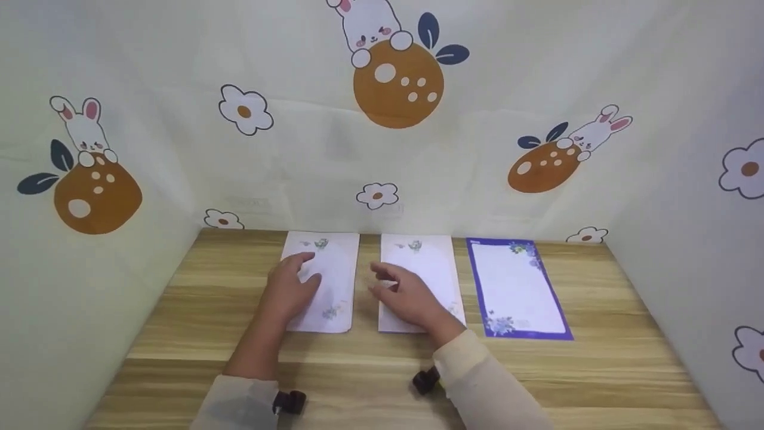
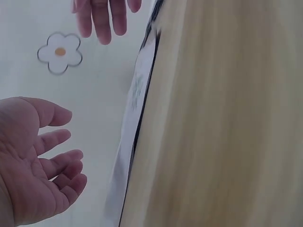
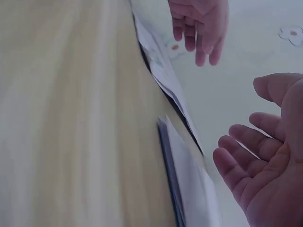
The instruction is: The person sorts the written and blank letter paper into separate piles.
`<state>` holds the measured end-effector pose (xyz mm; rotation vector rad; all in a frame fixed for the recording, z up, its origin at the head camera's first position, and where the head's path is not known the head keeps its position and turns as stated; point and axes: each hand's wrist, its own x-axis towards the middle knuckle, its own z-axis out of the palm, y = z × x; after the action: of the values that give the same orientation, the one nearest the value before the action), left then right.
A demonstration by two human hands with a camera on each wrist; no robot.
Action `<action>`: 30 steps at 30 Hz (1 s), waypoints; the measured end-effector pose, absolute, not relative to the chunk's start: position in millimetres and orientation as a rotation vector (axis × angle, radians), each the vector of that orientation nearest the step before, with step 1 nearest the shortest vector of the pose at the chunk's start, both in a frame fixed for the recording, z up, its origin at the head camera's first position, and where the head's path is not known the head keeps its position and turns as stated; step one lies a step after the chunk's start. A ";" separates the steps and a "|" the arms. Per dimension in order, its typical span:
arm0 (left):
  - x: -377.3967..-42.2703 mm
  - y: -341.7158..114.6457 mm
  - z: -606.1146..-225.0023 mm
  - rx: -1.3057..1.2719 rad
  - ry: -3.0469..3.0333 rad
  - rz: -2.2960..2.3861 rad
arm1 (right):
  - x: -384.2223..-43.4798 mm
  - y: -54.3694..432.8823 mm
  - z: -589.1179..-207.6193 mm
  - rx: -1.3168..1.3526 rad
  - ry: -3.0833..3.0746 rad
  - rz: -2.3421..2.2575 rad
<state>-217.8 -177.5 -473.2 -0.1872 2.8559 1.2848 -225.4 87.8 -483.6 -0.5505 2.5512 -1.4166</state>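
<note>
My left hand (image 1: pixel 291 291) hovers over the left stack of white paper sheets (image 1: pixel 337 278), which has small flower prints at its top and bottom. Its fingers are relaxed and hold nothing; the left wrist view shows this left hand (image 2: pixel 33 165) apart from the paper edge (image 2: pixel 135 104). Above the middle stack of similar sheets (image 1: pixel 436 263) is my right hand (image 1: pixel 412 297), partly covering it. In the right wrist view the right hand (image 3: pixel 270 163) has loosely bent fingers and nothing in its grasp, beside the layered edge of the middle stack (image 3: pixel 187 177).
A purple-bordered sheet (image 1: pixel 522 289) with blue flowers lies to the right of the two stacks. All three lie near the back edge of the wood-grain table (image 1: pixel 358 370). A pale curtain (image 1: pixel 298 155) with rabbit and orange prints surrounds the table at the back and sides.
</note>
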 end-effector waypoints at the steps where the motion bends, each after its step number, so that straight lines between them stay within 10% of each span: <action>1: -218.4 -170.8 -473.0 -0.173 2.854 1.293 | -226.3 94.5 -482.7 -0.534 2.567 -1.425; 30: -217.8 -59.7 -479.6 0.056 2.653 1.228 | -231.0 218.7 -486.8 -0.160 2.679 -1.303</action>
<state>-217.8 -59.7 -479.6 0.0562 2.6526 1.2283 -231.0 218.7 -486.8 -0.1599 2.6787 -1.3031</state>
